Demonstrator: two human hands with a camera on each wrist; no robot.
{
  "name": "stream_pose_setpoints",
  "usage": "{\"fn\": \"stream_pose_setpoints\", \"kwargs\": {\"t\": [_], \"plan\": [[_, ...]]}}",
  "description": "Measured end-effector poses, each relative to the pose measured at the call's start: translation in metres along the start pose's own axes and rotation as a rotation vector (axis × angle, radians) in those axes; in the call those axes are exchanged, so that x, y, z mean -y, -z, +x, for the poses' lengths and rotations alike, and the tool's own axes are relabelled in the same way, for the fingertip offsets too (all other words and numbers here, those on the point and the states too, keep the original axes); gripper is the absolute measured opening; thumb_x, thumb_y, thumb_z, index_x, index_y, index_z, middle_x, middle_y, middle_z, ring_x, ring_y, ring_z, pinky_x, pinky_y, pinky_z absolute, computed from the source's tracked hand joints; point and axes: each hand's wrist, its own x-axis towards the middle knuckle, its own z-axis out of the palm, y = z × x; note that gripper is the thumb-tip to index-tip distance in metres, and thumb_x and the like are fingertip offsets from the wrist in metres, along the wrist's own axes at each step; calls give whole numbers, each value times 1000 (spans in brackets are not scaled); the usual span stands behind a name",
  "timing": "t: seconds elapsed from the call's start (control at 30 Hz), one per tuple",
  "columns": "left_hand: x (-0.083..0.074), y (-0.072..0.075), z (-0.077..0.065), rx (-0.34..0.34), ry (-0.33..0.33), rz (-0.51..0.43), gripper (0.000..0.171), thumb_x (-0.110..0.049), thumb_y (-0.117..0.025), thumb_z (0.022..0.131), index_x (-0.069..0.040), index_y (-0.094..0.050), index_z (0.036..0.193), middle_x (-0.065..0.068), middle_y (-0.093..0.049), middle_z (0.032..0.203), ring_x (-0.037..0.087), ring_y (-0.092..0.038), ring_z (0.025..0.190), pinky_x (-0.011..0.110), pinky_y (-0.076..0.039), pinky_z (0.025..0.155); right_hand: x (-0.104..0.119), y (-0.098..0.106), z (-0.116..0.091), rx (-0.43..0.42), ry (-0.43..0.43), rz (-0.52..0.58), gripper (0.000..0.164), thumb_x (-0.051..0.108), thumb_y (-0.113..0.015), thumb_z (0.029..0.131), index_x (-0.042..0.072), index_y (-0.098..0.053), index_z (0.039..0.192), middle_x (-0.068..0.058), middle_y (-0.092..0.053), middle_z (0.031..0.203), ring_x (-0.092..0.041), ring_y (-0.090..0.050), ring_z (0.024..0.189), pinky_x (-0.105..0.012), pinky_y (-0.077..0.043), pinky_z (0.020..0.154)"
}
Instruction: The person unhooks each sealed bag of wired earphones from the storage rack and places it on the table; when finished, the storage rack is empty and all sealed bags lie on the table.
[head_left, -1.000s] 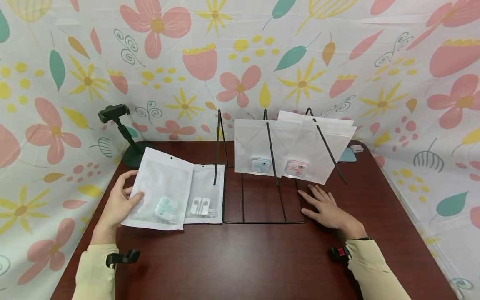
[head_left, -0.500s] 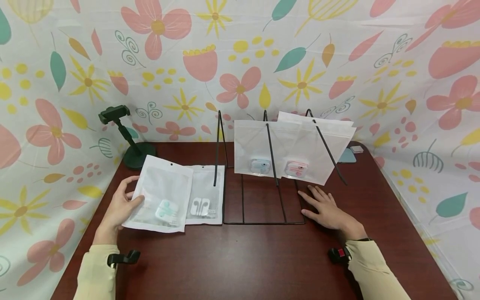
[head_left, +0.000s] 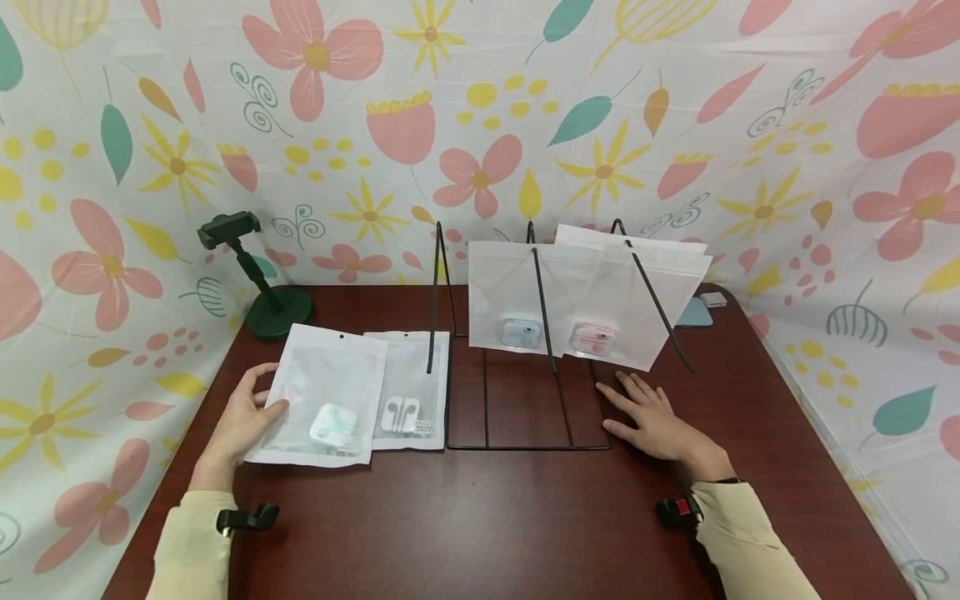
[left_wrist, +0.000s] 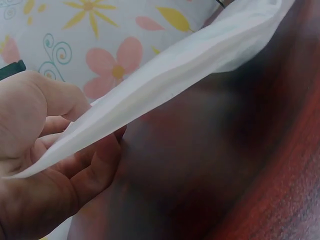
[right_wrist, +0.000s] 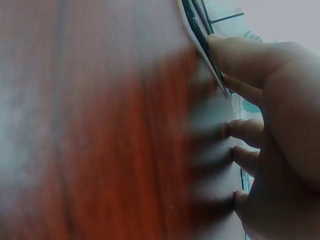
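My left hand pinches the left edge of a white zip pouch, thumb on top and fingers below. Through its clear front shows a small case with mint-green marks. In the left wrist view this pouch is seen edge-on, above the table. Its right side overlaps a second pouch holding white wired earphones. Fingers spread, my right hand rests on the table beside the right side of a black wire rack; in the right wrist view its fingertips touch the surface.
Pouches with a blue earphone case and a pink earphone case stand tilted in the rack. A dark green phone stand is at the back left. Light-blue and white flat items lie at the back right.
The pouch in my left hand has tipped down closer to the table, its top edge dropping and levelling. The right hand and the rack have stayed put.
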Motion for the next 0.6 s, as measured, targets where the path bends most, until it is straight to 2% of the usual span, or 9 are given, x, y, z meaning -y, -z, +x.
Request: {"fn": "stream_pose_setpoints", "kwargs": {"t": [0.23,0.6], "plan": [[7,-1,2,-40,9,89,63,-13,-58,87,-13,-25,141,30,-56,115,33,-59,98,27,-49,67,1,1,0,-2,-2,3,64,48,-49,90,22,-29,144,-22,-14,150,-44,-9,136,-68,-6,100],[10,0,3,-56,53,220,64,-14,-56,86,-10,-23,141,31,-53,118,36,-57,101,40,-47,74,1,1,0,5,-8,3,64,50,-49,89,22,-29,144,-22,-14,150,-44,-8,136,-68,-6,100]]}}
